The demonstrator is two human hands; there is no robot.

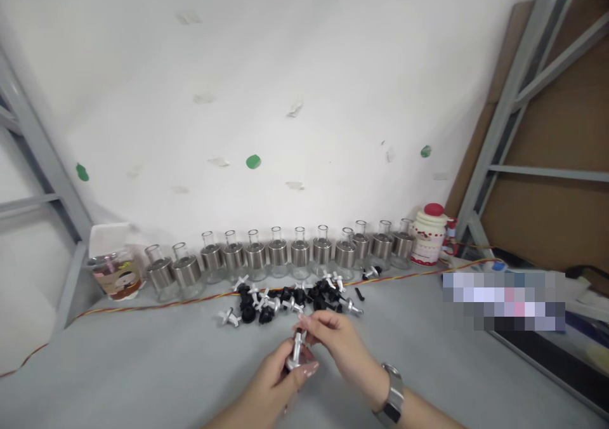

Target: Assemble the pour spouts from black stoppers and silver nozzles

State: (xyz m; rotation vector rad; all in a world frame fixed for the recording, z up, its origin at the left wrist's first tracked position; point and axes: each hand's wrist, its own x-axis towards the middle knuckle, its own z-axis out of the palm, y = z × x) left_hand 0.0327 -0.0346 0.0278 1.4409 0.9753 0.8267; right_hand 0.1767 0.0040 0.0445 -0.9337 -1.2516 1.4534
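My left hand (278,373) is closed around the wide base of a silver pourer spout (297,348), low in front of me. The spout stands nearly upright with a small black piece (299,331) at its top. There my right hand (340,340) pinches with thumb and fingertips; a watch is on that wrist. Just beyond both hands lies a loose pile of silver pourer spouts (273,304) and black caps or stoppers (248,313), mixed together. The fingers partly hide the spout's base.
Behind the pile, several glass bottles with metal sleeves (301,253) stand along the wall. A cup (118,277) stands at the left, a red-lidded jar (425,238) at the right. A twisted wire (190,301) crosses the grey table (166,359). A blurred-out device (504,302) lies right.
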